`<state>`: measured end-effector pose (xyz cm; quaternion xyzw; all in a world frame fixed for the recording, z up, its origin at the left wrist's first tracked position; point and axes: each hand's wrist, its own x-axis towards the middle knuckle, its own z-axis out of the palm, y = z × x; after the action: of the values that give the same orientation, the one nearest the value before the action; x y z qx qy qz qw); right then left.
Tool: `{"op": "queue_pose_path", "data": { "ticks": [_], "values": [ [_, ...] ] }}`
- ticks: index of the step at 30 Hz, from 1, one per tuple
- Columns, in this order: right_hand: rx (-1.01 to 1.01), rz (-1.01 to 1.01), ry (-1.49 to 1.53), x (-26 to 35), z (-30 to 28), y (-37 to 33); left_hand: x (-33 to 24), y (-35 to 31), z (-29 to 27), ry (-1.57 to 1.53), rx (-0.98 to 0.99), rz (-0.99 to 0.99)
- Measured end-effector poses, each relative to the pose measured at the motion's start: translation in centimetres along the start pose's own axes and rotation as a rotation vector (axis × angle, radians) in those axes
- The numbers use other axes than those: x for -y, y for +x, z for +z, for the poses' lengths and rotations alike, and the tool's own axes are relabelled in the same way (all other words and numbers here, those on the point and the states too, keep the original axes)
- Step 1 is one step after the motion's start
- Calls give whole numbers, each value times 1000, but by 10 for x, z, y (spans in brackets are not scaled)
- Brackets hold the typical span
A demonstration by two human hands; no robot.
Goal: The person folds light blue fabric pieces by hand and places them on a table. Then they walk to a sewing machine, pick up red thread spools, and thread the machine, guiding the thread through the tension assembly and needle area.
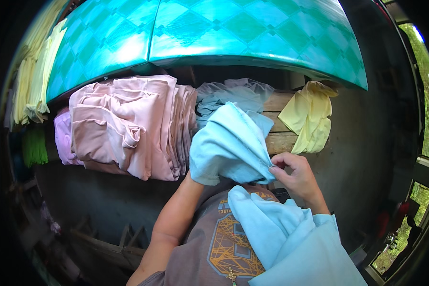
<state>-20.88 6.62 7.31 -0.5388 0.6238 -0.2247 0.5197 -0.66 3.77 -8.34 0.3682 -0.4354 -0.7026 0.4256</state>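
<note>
Blue cloth (229,143), one, at centre, draped over my left hand; that hand covered, its grip I cannot tell; my right hand (298,174), four o'clock, thumb and finger pinched together on the cloth's edge; pink stack (128,128), nine o'clock; best handling, I judge: light pinch, edge taut, folds eased flat.

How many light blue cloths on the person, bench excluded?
2 visible: one cloth covers the left hand, its edge pinched by the right hand; another cloth drapes over the right arm and shirt. More may be hidden in folds.
</note>
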Motion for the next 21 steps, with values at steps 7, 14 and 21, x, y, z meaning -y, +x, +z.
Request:
{"op": "queue_pose_path", "data": {
  "ticks": [7,14,21],
  "values": [
    [-115,-192,-275,1,-3,-14,-63,9,19,642,-85,380],
    [-24,-270,-324,-6,3,-23,-71,17,36,552,-166,333],
    [-41,-152,-249,-11,6,-30,-75,15,35,502,-110,318]
  ]
}}
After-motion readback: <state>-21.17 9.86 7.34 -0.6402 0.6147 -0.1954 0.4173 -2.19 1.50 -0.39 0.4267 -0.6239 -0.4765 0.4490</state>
